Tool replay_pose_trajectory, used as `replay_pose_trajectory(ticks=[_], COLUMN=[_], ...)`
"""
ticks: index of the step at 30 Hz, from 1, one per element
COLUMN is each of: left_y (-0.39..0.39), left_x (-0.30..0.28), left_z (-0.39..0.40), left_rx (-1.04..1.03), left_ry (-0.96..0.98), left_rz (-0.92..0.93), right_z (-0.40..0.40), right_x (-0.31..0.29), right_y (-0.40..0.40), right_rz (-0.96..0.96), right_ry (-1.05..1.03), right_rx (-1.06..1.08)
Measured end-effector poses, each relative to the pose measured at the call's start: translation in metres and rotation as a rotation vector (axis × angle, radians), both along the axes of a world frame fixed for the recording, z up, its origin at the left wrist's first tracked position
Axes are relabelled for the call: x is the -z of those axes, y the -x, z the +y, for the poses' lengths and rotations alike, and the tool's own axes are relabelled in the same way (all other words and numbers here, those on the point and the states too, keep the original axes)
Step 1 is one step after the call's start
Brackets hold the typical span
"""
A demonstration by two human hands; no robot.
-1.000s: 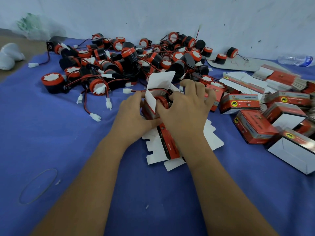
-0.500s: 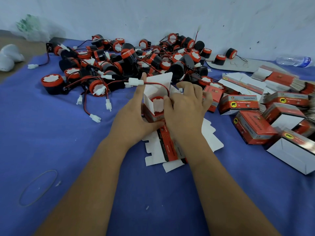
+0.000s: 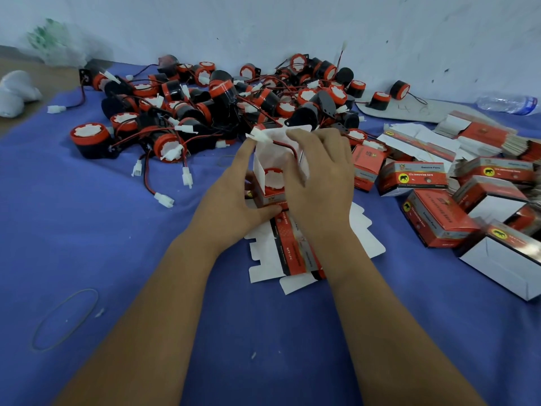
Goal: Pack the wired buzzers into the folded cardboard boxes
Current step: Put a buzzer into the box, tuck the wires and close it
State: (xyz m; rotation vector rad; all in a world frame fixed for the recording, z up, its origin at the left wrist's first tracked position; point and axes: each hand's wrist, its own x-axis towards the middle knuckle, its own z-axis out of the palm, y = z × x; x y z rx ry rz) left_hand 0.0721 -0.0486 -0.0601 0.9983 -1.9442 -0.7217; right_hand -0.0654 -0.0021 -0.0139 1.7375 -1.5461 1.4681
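A small red cardboard box [image 3: 270, 197] stands open on the blue cloth, white flaps up, with a red-and-black buzzer [image 3: 273, 178] inside it. My left hand [image 3: 231, 200] grips the box's left side, index finger raised against the buzzer's white plug [image 3: 260, 136]. My right hand [image 3: 320, 174] holds the box's right side and back flap, fingers over the red-black wire [image 3: 288, 146]. A pile of loose wired buzzers [image 3: 222, 104] lies behind.
Flat unfolded box blanks [image 3: 292, 253] lie under my wrists. Packed and open red boxes [image 3: 439, 218] crowd the right side, with stacked flat boxes [image 3: 483, 136] behind. A rubber band [image 3: 66, 317] lies front left. A water bottle [image 3: 509, 104] rests by the wall.
The buzzer sank deeper into the box. My left index finger rose with the white plug, and my right hand moved up over the wire and back flap.
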Motion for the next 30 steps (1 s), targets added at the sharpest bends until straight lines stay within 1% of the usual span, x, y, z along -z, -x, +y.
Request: replay_pose_trajectory(ticks=[2,4,6,9,10,12,13,16,17,18,20,22,25,28,30], left_y=[0.001,0.001,0.002,0.003,0.002,0.001,0.002,0.004,0.003,0.003,0.0,-0.002,0.0,0.003,0.005], left_x=[-0.003,-0.007,-0.01,-0.01,-0.009,-0.009,-0.01,-0.011,-0.011,-0.01,-0.005,-0.001,-0.003,-0.008,-0.009], left_z=[0.004,0.006,0.007,0.006,0.005,0.004,0.004,0.003,0.003,0.003,0.002,-0.001,-0.001,0.004,0.003], left_rx=[0.021,0.056,0.052,0.131,0.122,0.086,0.106,0.109,0.089,0.081,0.068,0.063,0.075,0.082,0.066], left_ry=[0.032,0.078,0.093,0.056,0.055,0.057,0.054,0.144,0.162,0.152,0.092,0.043,0.038,0.086,0.125], left_rz=[-0.024,-0.037,-0.037,0.009,0.003,-0.02,-0.035,-0.155,-0.164,-0.133,-0.05,-0.019,-0.034,-0.076,-0.115], right_z=[0.003,0.006,0.007,0.009,0.01,0.01,0.009,0.004,0.003,0.002,0.002,0.003,0.003,0.005,0.005], right_x=[0.0,0.001,0.001,-0.003,-0.005,-0.005,-0.004,-0.004,-0.004,-0.005,-0.006,-0.007,-0.009,-0.008,-0.006], right_y=[-0.002,-0.007,-0.011,-0.013,-0.013,-0.015,-0.015,-0.014,-0.013,-0.012,-0.006,0.002,0.007,-0.002,-0.009], right_rz=[-0.027,-0.143,-0.263,-0.376,-0.396,-0.471,-0.521,-0.625,-0.649,-0.674,-0.695,-0.687,-0.731,-0.674,-0.639], right_ry=[-0.077,-0.21,-0.278,-0.253,-0.247,-0.266,-0.276,-0.281,-0.268,-0.251,-0.239,-0.277,-0.322,-0.308,-0.329], right_rx=[-0.1,-0.206,-0.29,-0.372,-0.392,-0.428,-0.44,-0.426,-0.416,-0.41,-0.389,-0.363,-0.409,-0.459,-0.452])
